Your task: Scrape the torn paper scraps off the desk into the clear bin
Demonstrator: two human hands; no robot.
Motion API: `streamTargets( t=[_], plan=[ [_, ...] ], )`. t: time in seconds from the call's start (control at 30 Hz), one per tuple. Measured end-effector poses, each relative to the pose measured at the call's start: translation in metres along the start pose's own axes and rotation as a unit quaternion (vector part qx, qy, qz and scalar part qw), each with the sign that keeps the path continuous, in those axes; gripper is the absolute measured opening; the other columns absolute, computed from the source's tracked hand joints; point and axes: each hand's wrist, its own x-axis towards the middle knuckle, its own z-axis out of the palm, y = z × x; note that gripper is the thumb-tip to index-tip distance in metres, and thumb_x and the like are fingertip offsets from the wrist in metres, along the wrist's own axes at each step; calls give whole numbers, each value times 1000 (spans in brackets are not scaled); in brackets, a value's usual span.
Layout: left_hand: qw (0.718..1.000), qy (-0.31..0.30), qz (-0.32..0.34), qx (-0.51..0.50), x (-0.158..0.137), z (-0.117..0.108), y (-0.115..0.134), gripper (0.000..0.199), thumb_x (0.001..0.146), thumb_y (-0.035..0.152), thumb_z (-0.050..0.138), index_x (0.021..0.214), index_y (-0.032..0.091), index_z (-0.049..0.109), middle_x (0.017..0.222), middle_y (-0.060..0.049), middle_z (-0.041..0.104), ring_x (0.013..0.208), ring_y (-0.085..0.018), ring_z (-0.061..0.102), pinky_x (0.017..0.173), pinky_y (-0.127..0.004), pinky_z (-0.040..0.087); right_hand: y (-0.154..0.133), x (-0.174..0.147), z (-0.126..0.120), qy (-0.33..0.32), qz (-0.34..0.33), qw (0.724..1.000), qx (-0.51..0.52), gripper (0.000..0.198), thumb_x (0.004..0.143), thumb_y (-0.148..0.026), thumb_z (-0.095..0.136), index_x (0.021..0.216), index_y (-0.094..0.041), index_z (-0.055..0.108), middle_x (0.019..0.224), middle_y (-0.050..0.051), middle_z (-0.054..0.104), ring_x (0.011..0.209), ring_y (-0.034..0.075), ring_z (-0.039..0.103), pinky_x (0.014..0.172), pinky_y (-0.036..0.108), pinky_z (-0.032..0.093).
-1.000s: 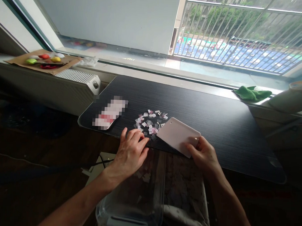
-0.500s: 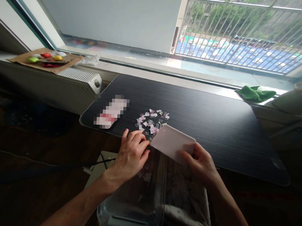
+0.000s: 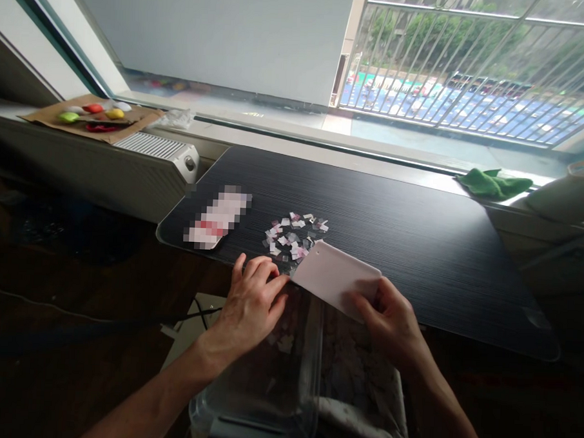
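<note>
My right hand [image 3: 394, 317] grips the right end of a flat white plastic card [image 3: 336, 276], thumb on top; it has rounded corners and a small hole near its far left corner. The card is tilted over the front edge of the black table [image 3: 393, 217]. Just beyond its left end lies a scatter of small pink, white and clear scraps [image 3: 296, 235]. My left hand [image 3: 253, 291] is at the table edge, fingers bent and apart, its index fingertip by the card's left corner. Beneath my hands is a clear plastic bin [image 3: 259, 398].
A blurred-out pink and white item [image 3: 217, 219] lies on the table's left. Right of the bin stands a lined container [image 3: 362, 383]. A green cloth [image 3: 494, 184] sits on the sill. Coloured items rest on brown paper [image 3: 136, 118] above a radiator [image 3: 162, 152].
Hardly anything differs. The view has shifted slightly; both hands, the card and the scraps stay in nearly the same places.
</note>
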Motion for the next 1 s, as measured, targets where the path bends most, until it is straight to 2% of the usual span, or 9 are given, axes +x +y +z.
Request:
streamTargets(
  t=[0.17,0.27,0.37,0.47,0.57,0.77,0.87,1.0],
  plan=[
    [1000,-3,4,-18,-10,-7,0,18,85,12,55,95,19,68,98,-7,62,111,-27,54,108,-62,29,-8,-15,-3,-28,-9,999,-19,16,78,-34,62,84,-20,59,72,0,62,64,15,56,56,26,45],
    [1000,4,4,-11,-8,-9,-2,18,86,14,55,96,19,69,98,-7,62,110,-27,54,108,-62,29,-13,-14,-8,44,-14,998,-42,18,79,-37,61,87,-21,59,73,0,63,64,16,56,59,28,45],
    [1000,13,4,7,3,-8,-2,22,85,15,56,103,18,69,99,-8,61,110,-27,53,108,-62,29,-17,-1,-13,125,-31,989,-78,22,78,-40,63,90,-22,60,74,1,65,65,17,58,62,30,45],
    [1000,2,15,24,12,-3,-1,26,84,16,58,108,19,69,103,-9,60,112,-29,52,108,-64,28,-17,15,-16,152,-49,980,-122,24,77,-41,65,91,-22,60,70,0,65,63,18,58,62,31,45],
    [999,-8,28,27,11,0,1,25,85,17,58,107,20,70,104,-10,60,113,-29,52,107,-64,30,-15,19,-20,141,-54,978,-142,23,78,-40,63,91,-22,60,74,2,67,64,18,59,63,32,46],
    [999,-3,39,5,-6,-8,1,21,87,16,52,98,21,70,104,-9,60,114,-29,51,106,-65,30,-10,14,-31,117,-51,988,-87,22,78,-39,64,91,-22,61,78,2,68,66,18,61,62,31,48],
    [999,5,38,6,-4,-10,2,23,87,17,52,102,19,69,103,-9,61,113,-29,52,107,-64,30,-8,20,-28,116,-52,990,-65,22,76,-37,66,90,-21,59,77,1,67,65,17,61,61,30,48],
    [999,14,37,7,3,-8,4,26,88,17,51,108,18,68,102,-9,61,113,-28,52,108,-62,29,-7,19,-19,75,-39,996,-34,21,75,-37,65,88,-21,59,76,0,67,65,16,60,62,30,47]
  ],
)
